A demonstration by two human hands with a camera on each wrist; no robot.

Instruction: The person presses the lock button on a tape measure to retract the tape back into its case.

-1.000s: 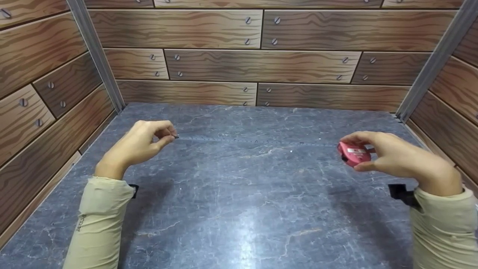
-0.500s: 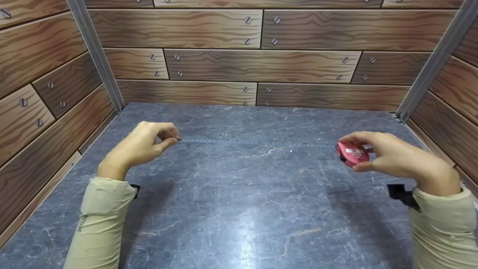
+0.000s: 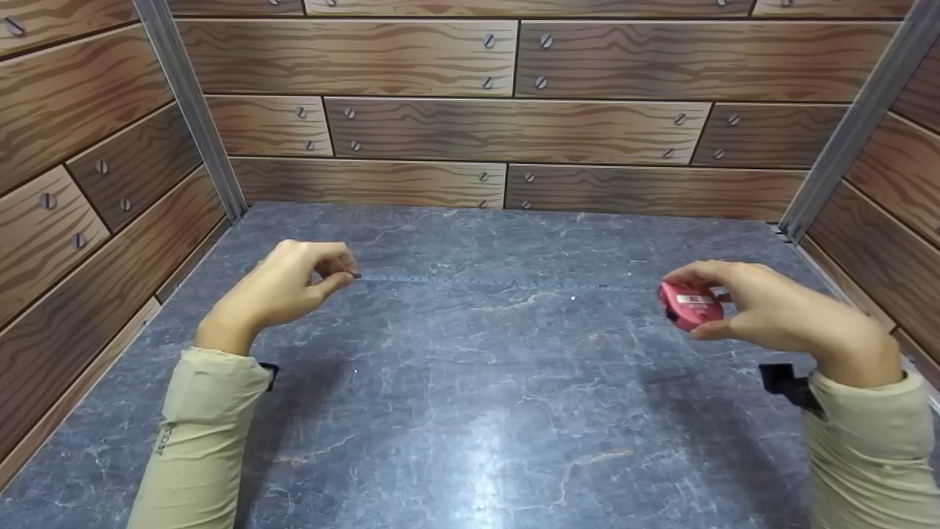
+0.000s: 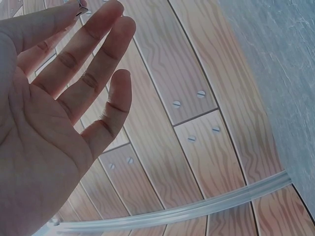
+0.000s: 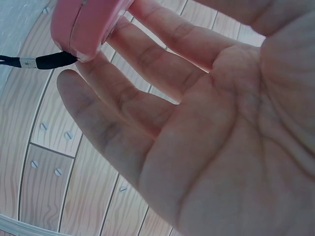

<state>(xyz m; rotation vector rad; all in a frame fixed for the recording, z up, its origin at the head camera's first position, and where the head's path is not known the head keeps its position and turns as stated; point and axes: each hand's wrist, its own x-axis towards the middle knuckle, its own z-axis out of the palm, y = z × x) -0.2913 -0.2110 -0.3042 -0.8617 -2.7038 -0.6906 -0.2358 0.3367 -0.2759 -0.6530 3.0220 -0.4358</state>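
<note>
The left hand (image 3: 283, 283) pinched the metal end of the blade (image 3: 470, 281) between thumb and forefinger, its other fingers loosely bent and apart. The right hand (image 3: 771, 305) gripped the red case (image 3: 692, 307) at its edges between thumb and fingertips, off the palm. The blade ran between them, seemingly above the table (image 3: 477, 382). The small pinch looked the weak point: a slip there could have let the blade whip back, if spring-driven and unlocked. A sudden tug might have twisted the case free, and slack could have buckled the blade.
</note>
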